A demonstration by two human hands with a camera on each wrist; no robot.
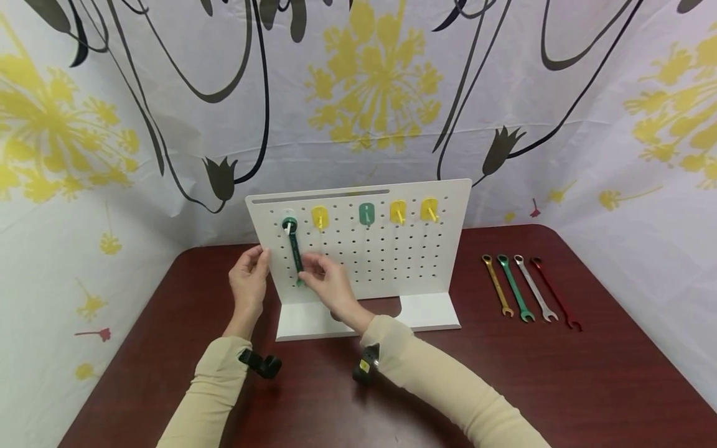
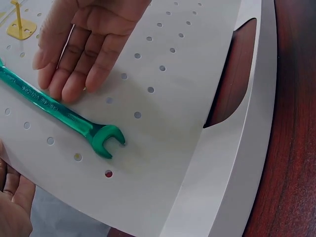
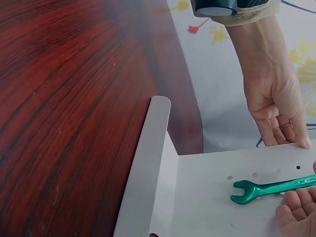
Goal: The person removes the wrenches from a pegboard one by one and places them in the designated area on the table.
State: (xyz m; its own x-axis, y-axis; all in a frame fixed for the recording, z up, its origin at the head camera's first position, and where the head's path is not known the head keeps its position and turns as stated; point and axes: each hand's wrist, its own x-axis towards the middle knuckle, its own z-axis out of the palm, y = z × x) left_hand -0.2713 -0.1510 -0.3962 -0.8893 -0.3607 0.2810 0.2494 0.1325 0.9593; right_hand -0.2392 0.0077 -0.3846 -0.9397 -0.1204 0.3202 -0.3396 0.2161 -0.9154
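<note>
A green combination wrench (image 1: 295, 250) hangs by its ring end from a white hook (image 1: 288, 229) at the left of a white pegboard (image 1: 414, 249). Its open end points down, seen large in the left wrist view. My left hand (image 1: 248, 278) pinches the board's left edge, thumb in front and fingers behind. Beside the wrench's lower shaft is my right hand (image 1: 330, 283), its fingers loosely bent and the fingertips close to the shaft. In the left wrist view the right hand (image 2: 94, 44) wraps around nothing.
Yellow hooks (image 1: 320, 218) and a green hook (image 1: 366, 214) line the board's upper part. To its right on the dark red table (image 1: 504, 373) lie several wrenches: gold (image 1: 497, 285), green (image 1: 516, 288), silver (image 1: 536, 289) and red (image 1: 556, 293). A patterned curtain (image 1: 358, 112) hangs behind.
</note>
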